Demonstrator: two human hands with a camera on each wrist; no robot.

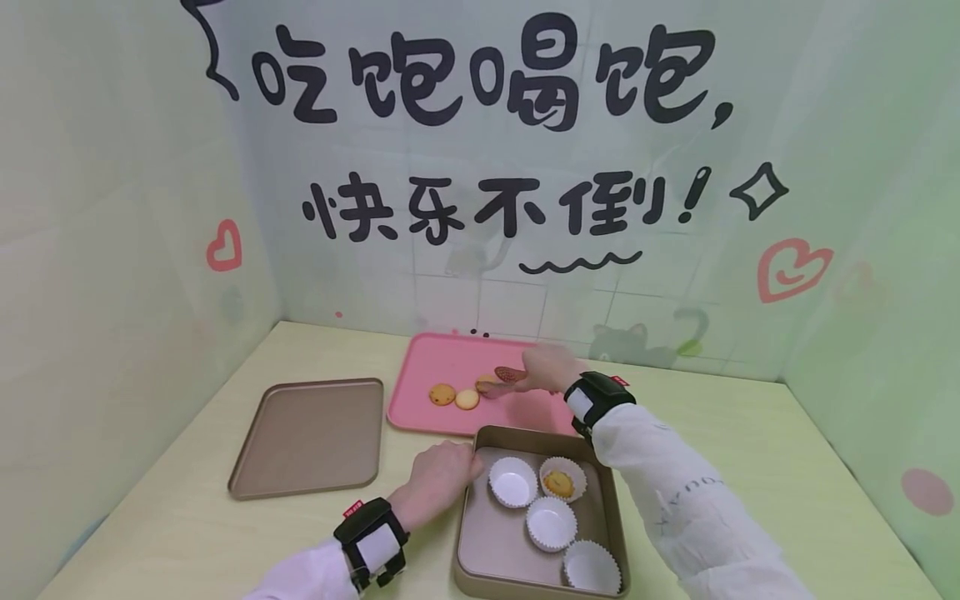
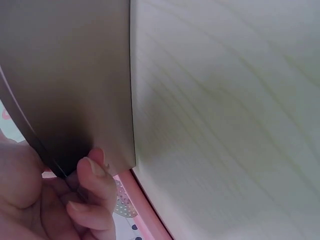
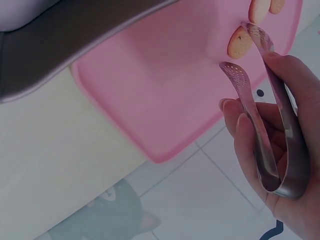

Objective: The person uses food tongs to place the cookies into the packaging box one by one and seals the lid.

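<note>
Your left hand (image 1: 438,477) grips the far-left corner of the brown tin (image 1: 501,546), at about eleven o'clock on its rim, fingers curled round the edge. Your right hand (image 1: 553,369) holds the metal tongs (image 3: 297,160) over the pink tray (image 1: 420,367), which sits at eleven o'clock from the tin. The tong tips stand apart, one on each side of a cookie (image 3: 240,44); you cannot tell from here whether either touches it.

By the look of things, you are early in filling the paper cups. Of the four in the tin, only the one at one o'clock (image 1: 573,468) has a cookie (image 1: 558,483) in it. Three have nothing inside: one at eleven o'clock (image 1: 513,482), one near the middle (image 1: 551,523) and one between four and five (image 1: 592,567).

On the pink tray, besides the cookie at your tongs, you have a pale cookie (image 1: 467,400) at eight o'clock from the tips and a speckled cookie (image 1: 442,394) farther out, towards nine. So three visible cookies seem to match three unfilled cups. A flat brown tray (image 1: 307,437) lies at ten o'clock from the tin, apparently playing no part at this moment.
</note>
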